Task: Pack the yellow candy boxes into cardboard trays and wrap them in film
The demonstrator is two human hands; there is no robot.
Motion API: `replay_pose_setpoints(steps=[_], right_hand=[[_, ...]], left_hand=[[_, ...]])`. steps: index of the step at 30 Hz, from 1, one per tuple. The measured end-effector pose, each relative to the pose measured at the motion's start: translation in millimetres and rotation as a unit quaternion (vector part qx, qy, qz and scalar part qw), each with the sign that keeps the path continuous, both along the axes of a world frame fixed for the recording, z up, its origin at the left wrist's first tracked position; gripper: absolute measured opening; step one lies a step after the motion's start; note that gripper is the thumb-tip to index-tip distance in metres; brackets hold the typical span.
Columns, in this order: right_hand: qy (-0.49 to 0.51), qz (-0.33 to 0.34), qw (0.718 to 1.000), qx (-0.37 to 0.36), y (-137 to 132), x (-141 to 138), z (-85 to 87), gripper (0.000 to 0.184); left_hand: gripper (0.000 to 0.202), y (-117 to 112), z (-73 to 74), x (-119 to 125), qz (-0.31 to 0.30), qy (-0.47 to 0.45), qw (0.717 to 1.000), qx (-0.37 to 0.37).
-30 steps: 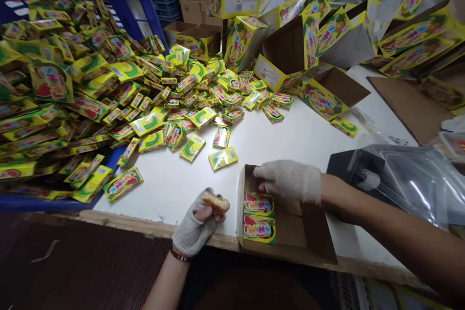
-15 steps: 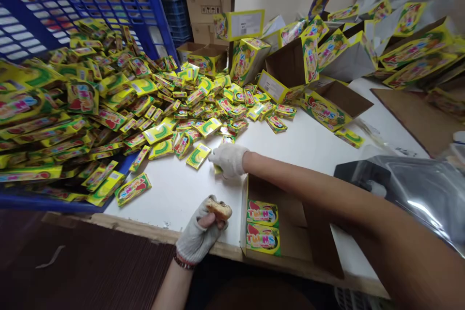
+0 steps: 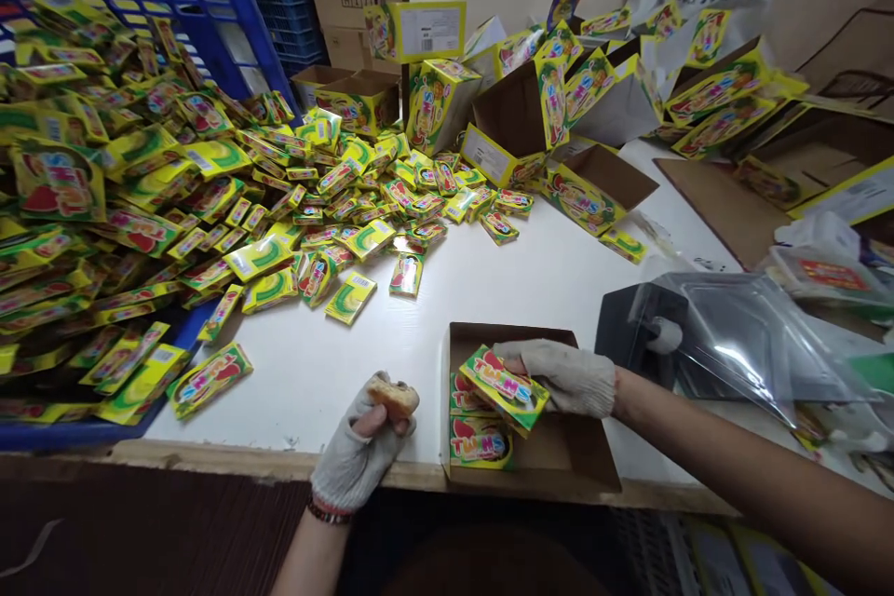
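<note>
My right hand, in a white fingerless glove, is closed on a small yellow-green candy box printed "TWINS". It holds the box tilted over an open brown cardboard carton at the table's front edge. Two similar boxes lie flat at the carton's left side: one lower box and one upper box, partly hidden by the held one. Left of the carton, my left hand, gloved the same way, grips a bitten piece of bread between thumb and fingers, above the table edge.
A heap of small candy boxes spills from a blue plastic crate across the white table. Open display cartons crowd the back. At right stand a black tape dispenser and clear plastic.
My right hand has moved from the heap's edge back to over the carton, now with a candy box in it. My left hand keeps the bread. The view has shifted to the right.
</note>
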State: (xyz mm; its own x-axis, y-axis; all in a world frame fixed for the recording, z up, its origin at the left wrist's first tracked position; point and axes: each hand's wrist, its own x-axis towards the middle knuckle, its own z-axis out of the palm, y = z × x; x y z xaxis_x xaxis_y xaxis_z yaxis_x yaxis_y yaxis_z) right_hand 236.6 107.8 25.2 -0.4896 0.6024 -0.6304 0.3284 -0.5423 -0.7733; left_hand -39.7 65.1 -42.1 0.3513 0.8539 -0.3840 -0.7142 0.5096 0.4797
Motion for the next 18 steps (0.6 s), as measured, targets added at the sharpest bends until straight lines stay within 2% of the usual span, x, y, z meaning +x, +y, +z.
replay_pose_setpoints(steps=[2,3,5,7,10,12,14,16,18], right_hand=[[-0.117,0.014,0.984,0.134,7.9,-5.2,-5.2,0.036],[-0.194,0.03,0.96,0.202,12.8,-8.2,-6.6,0.033],[-0.321,0.074,0.891,0.312,22.2,-14.7,-10.6,0.029],[-0.375,0.117,0.839,0.377,28.9,-21.4,-17.1,0.029],[-0.394,0.197,0.792,0.423,32.2,-30.5,-25.2,0.031],[-0.413,0.246,0.75,0.454,29.9,-35.3,-26.1,0.034],[-0.449,0.256,0.711,0.476,24.7,-39.2,-25.1,0.038],[-0.485,0.236,0.693,0.478,18.8,-42.0,-24.8,0.042],[-0.497,0.227,0.694,0.469,13.4,-43.6,-25.3,0.045]], left_hand=[[0.036,0.0,0.0,0.4,0.003,0.002,1.0,0.002],[0.036,-0.1,0.1,0.7,0.006,0.003,1.0,0.002],[0.036,-0.5,0.6,1.3,0.014,0.007,1.0,0.002],[0.036,-0.9,1.4,1.9,0.018,0.011,1.0,0.001],[0.037,-1.1,2.7,2.4,0.018,0.016,1.0,0.001],[0.038,-0.9,3.1,2.5,0.019,0.021,1.0,-0.003],[0.039,-0.7,3.0,2.6,0.018,0.025,0.999,-0.01],[0.04,-0.6,2.7,2.6,0.014,0.026,0.999,-0.015],[0.04,-0.5,2.5,2.7,0.008,0.026,1.0,-0.016]])
